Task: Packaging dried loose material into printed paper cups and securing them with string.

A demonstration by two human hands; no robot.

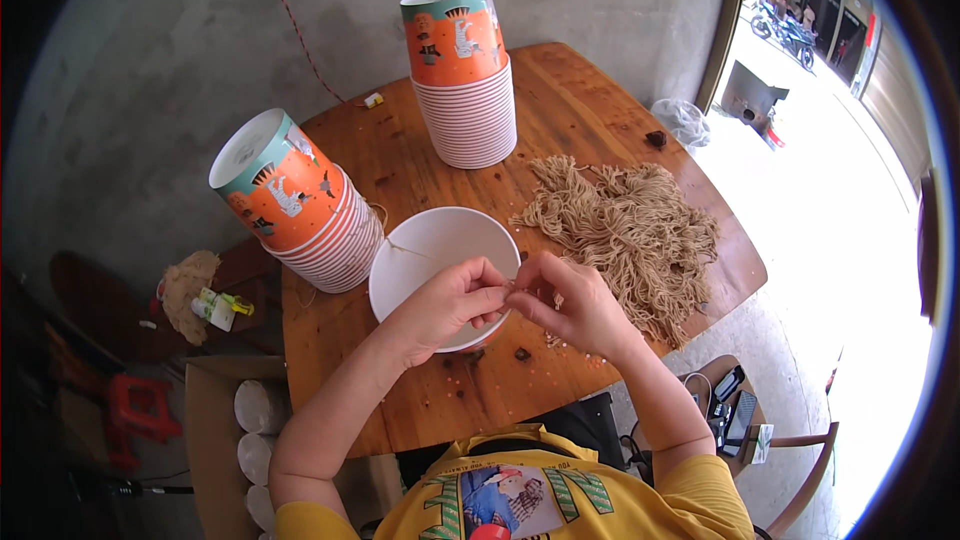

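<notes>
String (408, 249), its near end lost beside the left hand (458, 300), slants rightward and nearer over the white tub (455, 227); that hand and the right hand (572, 305) pinch narrowly by its right rim, fingers hiding whatever they hold

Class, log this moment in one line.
left hand: pinched, over white tub; right hand: pinched, alongside; tan strands: heaped, tub's right
</notes>
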